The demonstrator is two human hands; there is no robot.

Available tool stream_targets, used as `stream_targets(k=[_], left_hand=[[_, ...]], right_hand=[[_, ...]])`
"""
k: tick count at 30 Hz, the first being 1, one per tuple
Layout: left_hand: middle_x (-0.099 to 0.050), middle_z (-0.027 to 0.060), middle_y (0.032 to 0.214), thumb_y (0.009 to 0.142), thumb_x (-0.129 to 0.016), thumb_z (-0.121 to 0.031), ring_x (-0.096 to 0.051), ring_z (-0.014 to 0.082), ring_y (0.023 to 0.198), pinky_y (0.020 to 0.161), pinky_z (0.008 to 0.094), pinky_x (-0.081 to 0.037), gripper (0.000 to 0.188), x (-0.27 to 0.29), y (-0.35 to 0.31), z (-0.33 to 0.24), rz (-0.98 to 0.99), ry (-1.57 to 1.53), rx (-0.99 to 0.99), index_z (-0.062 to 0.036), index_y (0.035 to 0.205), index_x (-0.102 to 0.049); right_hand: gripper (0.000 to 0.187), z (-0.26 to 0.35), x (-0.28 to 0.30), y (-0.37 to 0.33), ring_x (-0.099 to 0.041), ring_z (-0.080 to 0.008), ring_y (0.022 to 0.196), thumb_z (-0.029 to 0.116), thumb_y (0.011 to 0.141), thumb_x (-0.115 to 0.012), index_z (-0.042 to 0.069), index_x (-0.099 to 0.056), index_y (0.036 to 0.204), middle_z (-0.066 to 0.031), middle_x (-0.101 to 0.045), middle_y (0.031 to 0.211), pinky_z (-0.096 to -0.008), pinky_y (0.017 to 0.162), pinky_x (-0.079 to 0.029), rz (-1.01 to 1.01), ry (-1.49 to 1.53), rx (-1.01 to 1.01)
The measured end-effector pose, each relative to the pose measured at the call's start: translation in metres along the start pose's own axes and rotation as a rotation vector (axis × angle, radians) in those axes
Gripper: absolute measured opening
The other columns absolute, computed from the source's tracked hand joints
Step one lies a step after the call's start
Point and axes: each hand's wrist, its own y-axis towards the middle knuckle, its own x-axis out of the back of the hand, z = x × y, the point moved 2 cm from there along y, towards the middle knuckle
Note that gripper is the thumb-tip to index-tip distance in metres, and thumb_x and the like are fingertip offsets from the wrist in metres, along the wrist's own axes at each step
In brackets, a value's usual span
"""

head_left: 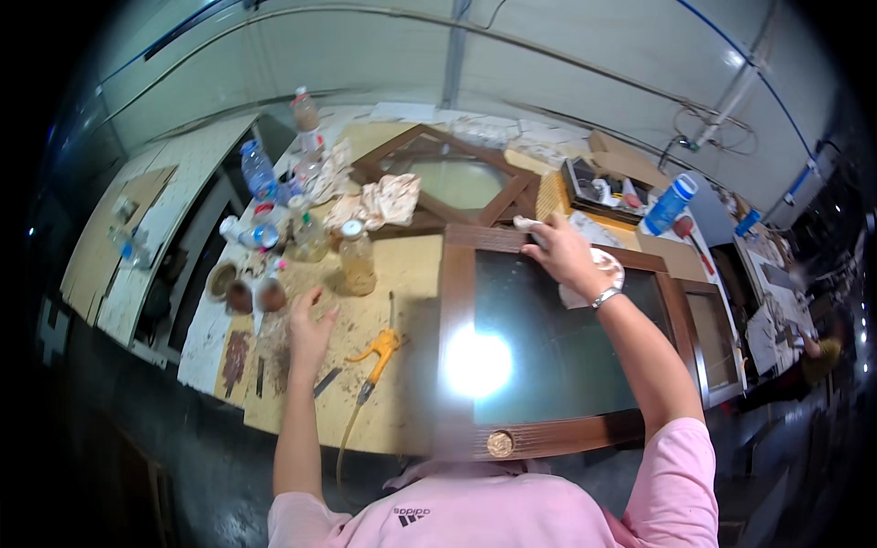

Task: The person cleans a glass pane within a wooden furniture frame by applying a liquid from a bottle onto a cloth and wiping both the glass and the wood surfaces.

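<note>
My right hand point(563, 252) is closed on a stained white rag point(603, 267), pressing one end to the far rail of a brown wooden-framed glass door panel point(559, 446). Part of the rag hangs below the palm over the dark glass. To the left, my left hand point(311, 331) is held over the worktable with fingers apart and nothing in them. Near it are a jar with a white lid point(357, 263) holding brownish liquid and two brown-stained cups point(271, 296). A yellow air blow gun point(376, 354) with a hose lies between that hand and the panel.
Another wooden frame with glass point(448, 183) lies at the back, beside crumpled stained rags point(388, 199). Several bottles point(258, 169) crowd the back left. At the back right are a black tray point(603, 194) and a blue bottle point(671, 203). Another person point(816, 356) is at far right.
</note>
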Motion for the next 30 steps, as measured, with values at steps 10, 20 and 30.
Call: stream_targets(k=[10,20,30], left_hand=[[-0.056,0.0165,0.132,0.081,-0.061,0.009,-0.064,0.0243,0.112,0.094,0.0357,-0.056,0.047,-0.059,0.040,-0.198,0.235,-0.547,-0.408,-0.0023,0.126,-0.062],[-0.067,0.0166,0.122,0.092,-0.053,-0.020,-0.064,0.0373,0.110,0.091,0.0491,-0.052,0.028,-0.147,0.136,-0.158,0.340,0.065,-0.333,-0.0075,0.111,-0.069],[-0.071,0.0239,0.089,0.088,-0.069,-0.043,-0.070,0.0385,0.085,0.077,0.0478,-0.052,0.042,-0.152,0.156,-0.156,0.375,-0.024,-0.225,-0.0022,0.095,-0.072]], right_hand=[[0.036,0.105,0.025,0.008,-0.065,-0.0145,0.092,0.025,0.103,-0.053,0.000,-0.062,0.127,-0.0077,-0.069,0.108,-0.0313,0.082,-0.054,0.144,1.259,-0.171],[0.066,0.022,-0.046,0.052,-0.070,-0.0392,0.093,0.053,0.102,-0.037,0.001,-0.075,0.086,-0.0233,-0.073,0.092,-0.0482,0.084,-0.054,0.200,0.029,-0.231],[0.064,0.019,-0.042,0.046,-0.070,-0.0379,0.088,0.048,0.103,-0.038,0.001,-0.075,0.082,-0.0221,-0.073,0.087,-0.0474,0.081,-0.054,0.180,0.029,-0.259]])
